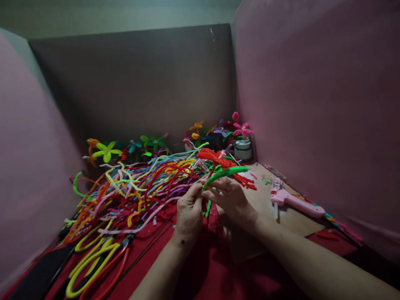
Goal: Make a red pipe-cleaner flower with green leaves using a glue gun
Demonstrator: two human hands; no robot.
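Note:
In the head view, my left hand (190,210) pinches the stem of a pipe-cleaner flower between thumb and fingers. The flower has red fuzzy petals (215,156) at the top and a long green leaf (227,172) slanting up to the right. My right hand (233,200) closes on the same stem just below the leaf, its fingertips meeting those of my left hand. A short green end (208,208) hangs beneath the fingers. The exact grip point is partly hidden by the fingers.
A heap of coloured pipe cleaners (156,173) spreads to the left. Yellow-handled scissors (90,266) and red-handled pliers (123,266) lie in front. A pink glue gun (300,204) rests on a cardboard sheet (265,233) at right. Finished flowers (106,152) line the back panel (140,83).

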